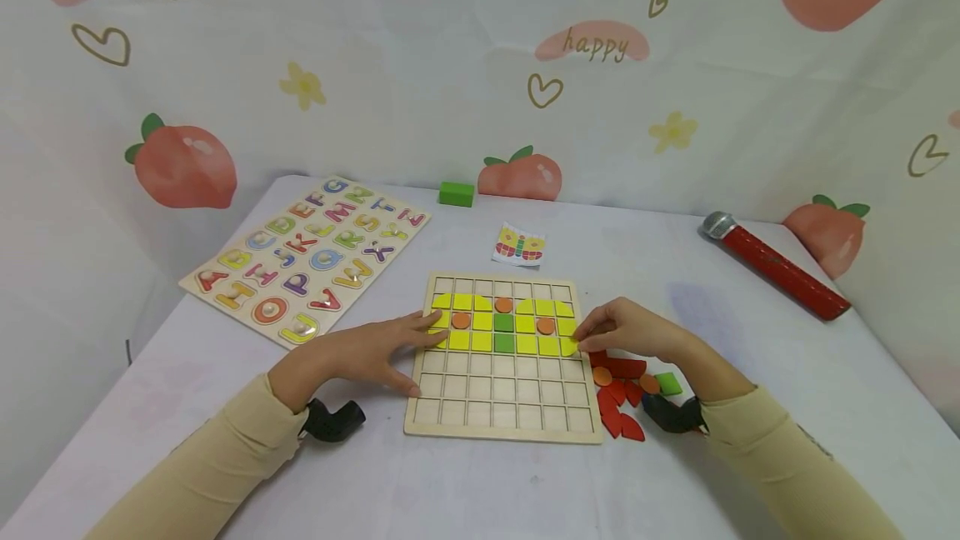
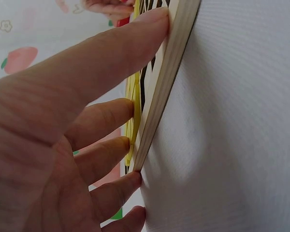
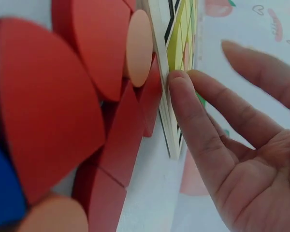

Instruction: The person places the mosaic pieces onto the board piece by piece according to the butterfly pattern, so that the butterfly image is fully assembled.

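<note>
A square wooden grid board (image 1: 504, 432) lies mid-table, its upper rows filled with yellow tiles (image 1: 482, 341), orange discs (image 1: 461, 321) and two green squares (image 1: 504, 343). My right hand (image 1: 633, 330) is at the board's right edge, pinching a yellow rounded-corner tile (image 1: 568, 346) between thumb and index finger at the end of a yellow row. On the opposite edge rests my left hand (image 1: 367, 354), fingers spread, thumb on the frame and fingertips touching the yellow tiles. Beneath the right wrist lie loose red pieces (image 3: 48, 106), orange discs and a green piece (image 1: 668, 383).
A small picture card (image 1: 520, 245) with a butterfly design lies behind the board. To the left is an alphabet puzzle board (image 1: 315, 257). A green block (image 1: 456, 194) stands at the back, and a red microphone (image 1: 780, 269) lies at the right.
</note>
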`<action>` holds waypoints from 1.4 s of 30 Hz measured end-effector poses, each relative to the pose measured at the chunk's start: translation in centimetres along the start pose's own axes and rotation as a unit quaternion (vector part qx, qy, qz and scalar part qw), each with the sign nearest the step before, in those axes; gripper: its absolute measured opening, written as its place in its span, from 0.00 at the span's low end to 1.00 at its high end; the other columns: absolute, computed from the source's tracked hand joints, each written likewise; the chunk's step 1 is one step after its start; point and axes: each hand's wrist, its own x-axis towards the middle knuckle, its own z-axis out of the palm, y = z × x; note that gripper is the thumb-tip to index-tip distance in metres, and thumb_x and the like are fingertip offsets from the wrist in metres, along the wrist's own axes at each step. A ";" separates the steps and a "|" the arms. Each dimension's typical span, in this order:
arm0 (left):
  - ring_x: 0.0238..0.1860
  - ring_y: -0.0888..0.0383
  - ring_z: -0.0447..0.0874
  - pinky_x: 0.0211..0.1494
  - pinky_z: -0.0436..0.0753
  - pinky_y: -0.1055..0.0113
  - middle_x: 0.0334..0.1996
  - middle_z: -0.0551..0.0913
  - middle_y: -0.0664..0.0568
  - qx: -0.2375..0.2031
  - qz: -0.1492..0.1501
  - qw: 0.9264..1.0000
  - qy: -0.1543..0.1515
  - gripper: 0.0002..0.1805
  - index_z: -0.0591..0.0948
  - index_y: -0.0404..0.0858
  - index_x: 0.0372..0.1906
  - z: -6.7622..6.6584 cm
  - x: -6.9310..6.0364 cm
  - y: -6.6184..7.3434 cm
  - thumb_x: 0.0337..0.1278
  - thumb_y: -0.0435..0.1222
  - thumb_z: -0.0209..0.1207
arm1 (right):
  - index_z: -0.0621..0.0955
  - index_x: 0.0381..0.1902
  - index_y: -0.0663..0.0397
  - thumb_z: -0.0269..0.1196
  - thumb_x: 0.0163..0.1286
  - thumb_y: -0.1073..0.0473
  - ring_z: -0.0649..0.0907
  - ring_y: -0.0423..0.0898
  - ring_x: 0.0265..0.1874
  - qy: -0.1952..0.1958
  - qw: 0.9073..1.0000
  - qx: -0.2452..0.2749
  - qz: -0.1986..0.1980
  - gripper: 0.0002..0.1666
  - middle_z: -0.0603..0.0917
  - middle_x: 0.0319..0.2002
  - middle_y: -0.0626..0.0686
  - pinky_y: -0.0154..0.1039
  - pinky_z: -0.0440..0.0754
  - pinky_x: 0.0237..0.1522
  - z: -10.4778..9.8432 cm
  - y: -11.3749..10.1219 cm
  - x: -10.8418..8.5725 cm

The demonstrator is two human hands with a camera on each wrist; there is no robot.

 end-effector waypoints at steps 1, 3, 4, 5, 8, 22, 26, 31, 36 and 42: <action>0.75 0.49 0.40 0.73 0.53 0.49 0.75 0.47 0.54 0.001 -0.001 1.000 0.000 0.43 0.63 0.49 0.69 0.0 0.0 0.0 0.46 0.49 0.67 | 0.83 0.45 0.57 0.64 0.62 0.53 0.78 0.44 0.40 0.001 1.000 -0.001 0.000 0.17 0.85 0.43 0.53 0.41 0.80 0.48 0.0 0.1 -0.1; 0.75 0.49 0.40 0.73 0.53 0.49 0.75 0.47 0.54 0.005 -0.002 1.000 -0.001 0.43 0.62 0.50 0.70 0.0 0.0 0.1 0.46 0.49 0.67 | 0.83 0.45 0.56 0.64 0.62 0.53 0.78 0.45 0.42 0.005 1.000 -0.001 0.000 0.17 0.84 0.44 0.53 0.42 0.80 0.49 -0.1 0.2 -0.3; 0.75 0.50 0.40 0.73 0.53 0.49 0.75 0.47 0.54 0.008 -0.003 1.000 -0.001 0.43 0.62 0.50 0.70 0.0 0.0 0.1 0.46 0.49 0.67 | 0.83 0.46 0.55 0.64 0.61 0.52 0.78 0.45 0.43 0.008 1.000 -0.001 0.001 0.17 0.84 0.45 0.53 0.42 0.80 0.49 -0.2 0.3 -0.4; 0.75 0.50 0.40 0.73 0.53 0.50 0.75 0.47 0.55 0.011 -0.005 1.000 0.000 0.43 0.62 0.51 0.70 0.0 0.1 0.2 0.46 0.49 0.67 | 0.83 0.46 0.55 0.64 0.61 0.52 0.78 0.45 0.43 0.011 1.000 -0.003 0.001 0.18 0.83 0.46 0.53 0.43 0.81 0.50 -0.3 0.4 -0.5; 0.75 0.49 0.40 0.73 0.54 0.49 0.75 0.47 0.54 0.014 -0.004 1.000 0.000 0.43 0.62 0.50 0.70 0.0 0.1 0.2 0.46 0.49 0.67 | 0.83 0.46 0.55 0.65 0.60 0.53 0.78 0.45 0.42 0.014 1.000 -0.010 0.002 0.18 0.84 0.45 0.54 0.42 0.81 0.48 -0.5 0.8 -0.7; 0.75 0.48 0.41 0.73 0.54 0.48 0.75 0.47 0.53 0.004 0.000 1.000 0.001 0.43 0.62 0.49 0.70 0.0 0.0 0.1 0.46 0.49 0.67 | 0.81 0.39 0.60 0.67 0.56 0.62 0.77 0.44 0.32 0.001 0.999 -0.024 0.027 0.12 0.82 0.33 0.51 0.35 0.79 0.37 -0.3 1.9 -0.9; 0.75 0.48 0.41 0.73 0.54 0.48 0.75 0.47 0.53 0.002 0.001 1.000 0.001 0.43 0.63 0.48 0.70 -0.1 0.0 0.0 0.46 0.49 0.67 | 0.81 0.38 0.60 0.67 0.56 0.63 0.77 0.44 0.32 -0.002 0.999 -0.029 0.031 0.12 0.82 0.32 0.51 0.35 0.79 0.36 -0.4 1.9 -0.7; 0.75 0.48 0.41 0.73 0.54 0.48 0.75 0.47 0.52 0.005 0.001 1.000 0.000 0.43 0.63 0.49 0.70 0.0 0.0 0.0 0.46 0.49 0.67 | 0.80 0.38 0.60 0.68 0.55 0.64 0.76 0.44 0.32 -0.009 0.999 -0.032 0.029 0.12 0.81 0.31 0.51 0.35 0.79 0.37 -0.4 1.9 -0.7; 0.75 0.49 0.41 0.73 0.54 0.49 0.75 0.47 0.54 0.012 -0.002 1.000 0.001 0.44 0.63 0.51 0.69 0.0 0.1 0.1 0.45 0.50 0.67 | 0.80 0.39 0.59 0.67 0.56 0.63 0.77 0.44 0.32 -0.011 0.999 -0.034 0.026 0.13 0.81 0.32 0.51 0.36 0.80 0.38 -0.4 1.8 -1.0; 0.75 0.51 0.40 0.73 0.54 0.51 0.75 0.47 0.56 0.011 -0.004 1.000 0.002 0.44 0.62 0.52 0.69 0.0 0.0 0.0 0.44 0.50 0.68 | 0.80 0.41 0.60 0.67 0.57 0.62 0.78 0.43 0.33 -0.018 0.999 -0.032 0.023 0.14 0.82 0.34 0.51 0.36 0.82 0.39 -0.8 2.1 -1.7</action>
